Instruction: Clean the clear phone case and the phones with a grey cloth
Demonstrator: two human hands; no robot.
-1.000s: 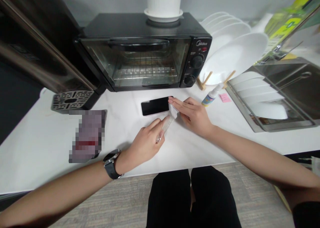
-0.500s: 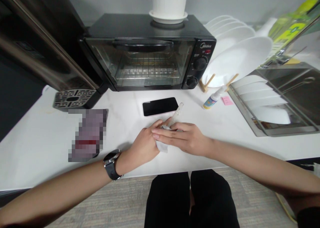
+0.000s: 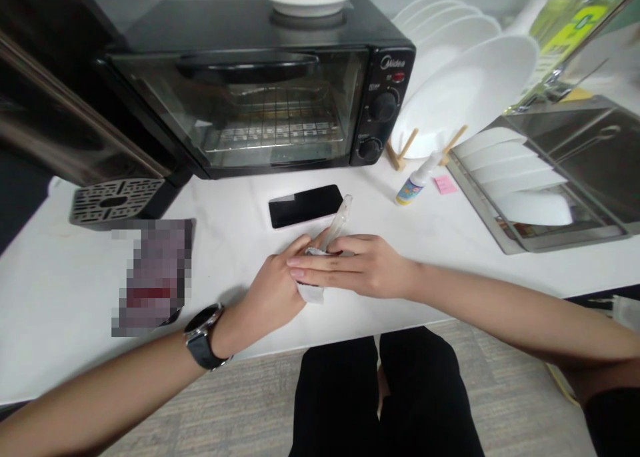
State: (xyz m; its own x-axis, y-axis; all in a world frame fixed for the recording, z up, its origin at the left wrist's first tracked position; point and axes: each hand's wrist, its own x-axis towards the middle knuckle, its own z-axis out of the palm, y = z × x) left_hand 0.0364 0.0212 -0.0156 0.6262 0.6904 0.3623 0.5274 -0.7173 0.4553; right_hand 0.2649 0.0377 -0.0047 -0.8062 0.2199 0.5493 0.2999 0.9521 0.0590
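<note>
The left hand grips a thin, clear plastic case, probably light, flexible, slippery, best held by its rim; the right hand clasps a crumpled white wipe.

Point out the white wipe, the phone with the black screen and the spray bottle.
White wipe (image 3: 313,294): head view, its loose lower end below the fingers.
Phone (image 3: 304,207): head view, middle of its black screen.
Spray bottle (image 3: 409,191): head view, the printed label on its body.
</note>
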